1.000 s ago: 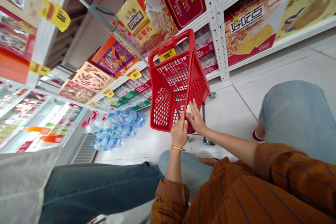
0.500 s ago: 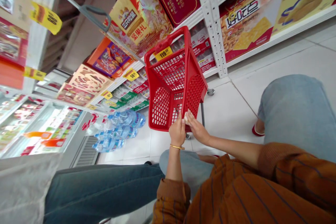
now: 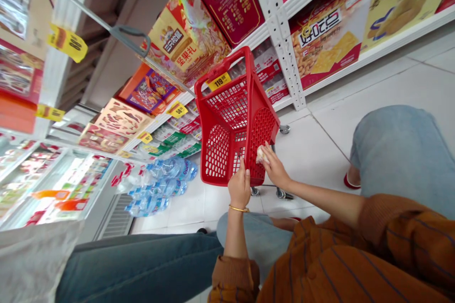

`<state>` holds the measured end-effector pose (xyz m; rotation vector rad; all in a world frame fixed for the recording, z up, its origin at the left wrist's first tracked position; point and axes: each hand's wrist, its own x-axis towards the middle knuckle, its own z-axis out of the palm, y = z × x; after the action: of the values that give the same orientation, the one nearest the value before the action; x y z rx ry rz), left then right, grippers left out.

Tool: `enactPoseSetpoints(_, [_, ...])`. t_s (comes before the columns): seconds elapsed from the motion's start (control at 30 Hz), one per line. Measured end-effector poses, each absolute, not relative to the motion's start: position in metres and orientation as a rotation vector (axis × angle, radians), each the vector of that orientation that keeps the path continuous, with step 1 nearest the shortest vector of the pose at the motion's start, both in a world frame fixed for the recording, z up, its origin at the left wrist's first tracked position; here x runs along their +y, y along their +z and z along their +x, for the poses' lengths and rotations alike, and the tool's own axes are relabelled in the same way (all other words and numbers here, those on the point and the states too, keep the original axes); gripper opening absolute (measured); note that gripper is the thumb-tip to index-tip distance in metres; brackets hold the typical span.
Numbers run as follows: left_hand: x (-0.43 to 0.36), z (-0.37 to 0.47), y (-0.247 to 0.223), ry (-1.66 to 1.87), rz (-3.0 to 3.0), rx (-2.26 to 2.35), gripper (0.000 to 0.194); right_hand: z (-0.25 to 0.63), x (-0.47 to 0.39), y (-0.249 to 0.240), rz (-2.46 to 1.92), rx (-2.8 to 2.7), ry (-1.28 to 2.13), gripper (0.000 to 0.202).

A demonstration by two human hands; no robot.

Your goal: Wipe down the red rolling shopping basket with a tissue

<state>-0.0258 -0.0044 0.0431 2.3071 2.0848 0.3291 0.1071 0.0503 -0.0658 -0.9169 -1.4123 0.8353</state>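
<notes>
A red plastic shopping basket on wheels (image 3: 227, 104) stands tilted in view, its open top toward me and its walls full of holes. My left hand (image 3: 239, 188), with a gold bangle at the wrist, is closed on the basket's near rim. My right hand (image 3: 276, 169) presses a crumpled white cloth (image 3: 262, 154) against the outside of the basket's right wall. Its fingers lie over the cloth and hide part of it. No goods show inside the basket.
Shelves with boxed snacks (image 3: 188, 33) and yellow price tags run behind the basket. Large water bottles (image 3: 159, 184) stand on the floor at left. A person's leg in dark jeans (image 3: 142, 262) is close on my left. A white shelf post (image 3: 284, 52) rises behind the basket.
My right hand has moved with the cloth from the near rim, beside my left hand, to the right along the outer wall. My left hand still grips the rim.
</notes>
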Motion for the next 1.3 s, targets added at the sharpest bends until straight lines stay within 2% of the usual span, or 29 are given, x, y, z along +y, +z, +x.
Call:
enactPoseSetpoints(0.13, [-0.003, -0.026, 0.043, 0.368, 2.310, 2.038, 0.060, 0.085, 0.062, -0.067, -0.882, -1.468, 0.844, 0.064])
enactPoseSetpoints(0.4, [-0.002, -0.026, 0.044, 0.435, 2.250, 2.014, 0.057, 0.074, 0.025, -0.073, -0.813, -1.638, 0.778, 0.079])
enactPoseSetpoints(0.97, [-0.002, -0.034, 0.052, 0.453, 2.369, 1.907, 0.049, 0.088, -0.022, -0.081, -0.639, -1.850, 0.718, 0.071])
enactPoseSetpoints(1.1, [0.006, -0.026, 0.060, 0.501, 2.422, 1.944, 0.048, 0.098, -0.009, -0.078, -0.752, -1.611, 0.848, 0.066])
enactPoseSetpoints(1.3, [0.028, -0.010, 0.056, 0.527, 2.276, 1.912, 0.058, 0.093, 0.043, -0.074, -0.963, -1.332, 0.916, 0.058])
